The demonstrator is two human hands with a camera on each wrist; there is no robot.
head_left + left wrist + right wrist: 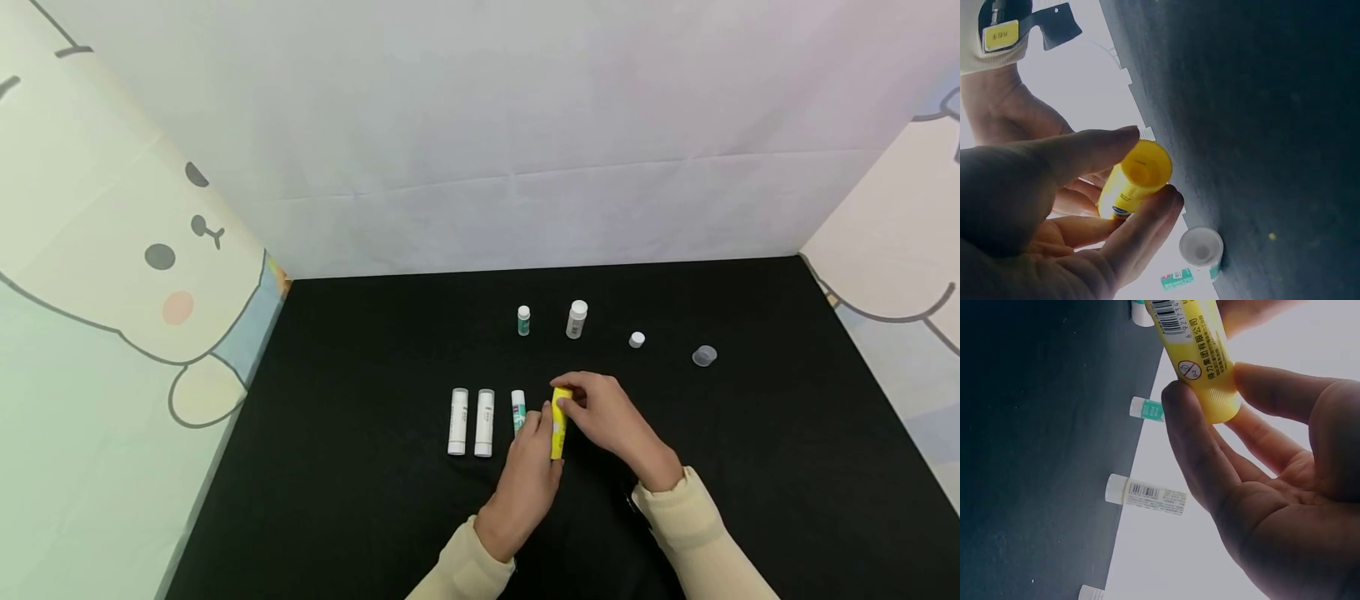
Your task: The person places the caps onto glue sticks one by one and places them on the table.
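Both hands hold a yellow glue stick, tilted toward me. My left hand grips its near end between thumb and fingers; the left wrist view shows the hollow round base. At the far end, my right hand pinches the ribbed yellow cap with thumb and fingertips. Beside the left fingers lies a green-and-white glue stick, partly hidden by that hand. Two white glue sticks, one on the outside and one nearer the hand, lie parallel farther left.
Toward the back of the black table stand a small green-and-white bottle-like tube and a white tube. Right of them are a small white cap and a translucent cup-shaped cap. A white cloth wall rises behind.
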